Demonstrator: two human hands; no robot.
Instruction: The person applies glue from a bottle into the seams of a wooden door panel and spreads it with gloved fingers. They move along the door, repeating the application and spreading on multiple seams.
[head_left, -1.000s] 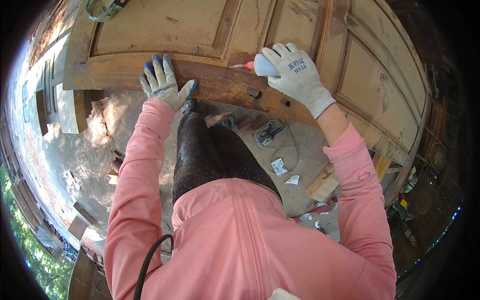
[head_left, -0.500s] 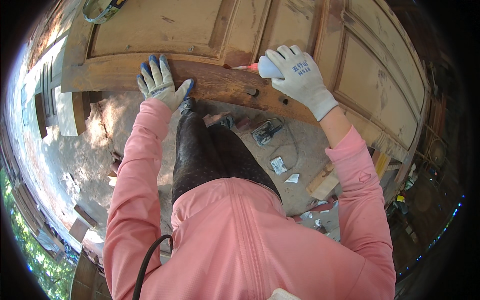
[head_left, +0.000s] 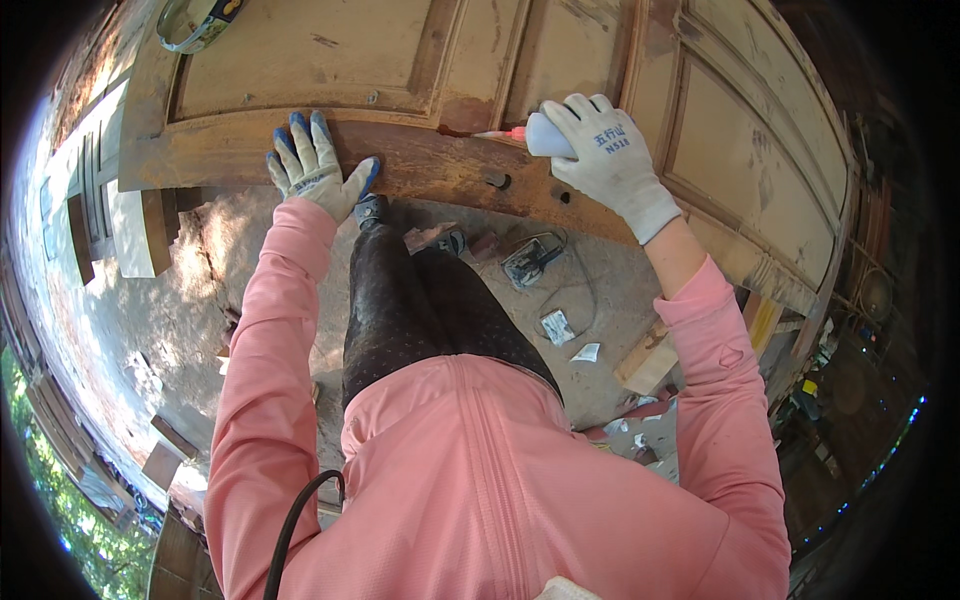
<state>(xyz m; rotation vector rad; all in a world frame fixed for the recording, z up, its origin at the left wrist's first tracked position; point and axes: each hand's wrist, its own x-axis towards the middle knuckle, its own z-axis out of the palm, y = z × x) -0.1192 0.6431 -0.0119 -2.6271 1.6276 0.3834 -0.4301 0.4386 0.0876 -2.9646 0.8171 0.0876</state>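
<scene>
A wooden door (head_left: 410, 160) with raised panels lies flat across the view in front of me. My left hand (head_left: 316, 165), in a white glove with blue fingertips, rests spread on the door's near edge strip. My right hand (head_left: 612, 155), also gloved, is wrapped round a squeeze bottle (head_left: 547, 135) of pale translucent plastic with a red collar. The bottle is tipped sideways, its thin nozzle (head_left: 488, 134) pointing left at the wood. By the tip, a dark reddish wet-looking patch (head_left: 457, 131) shows at a joint. Two dark holes are cut in the strip nearby.
A round open can (head_left: 198, 24) stands on the door's far left. On the floor below lie a corded power tool (head_left: 530, 262), white scraps (head_left: 557, 328) and wood blocks (head_left: 650, 358). Timber pieces (head_left: 140, 230) are at the left.
My right hand and the bottle have shifted slightly right. The dark wet patch near the nozzle looks larger. My left hand stays spread on the wood.
</scene>
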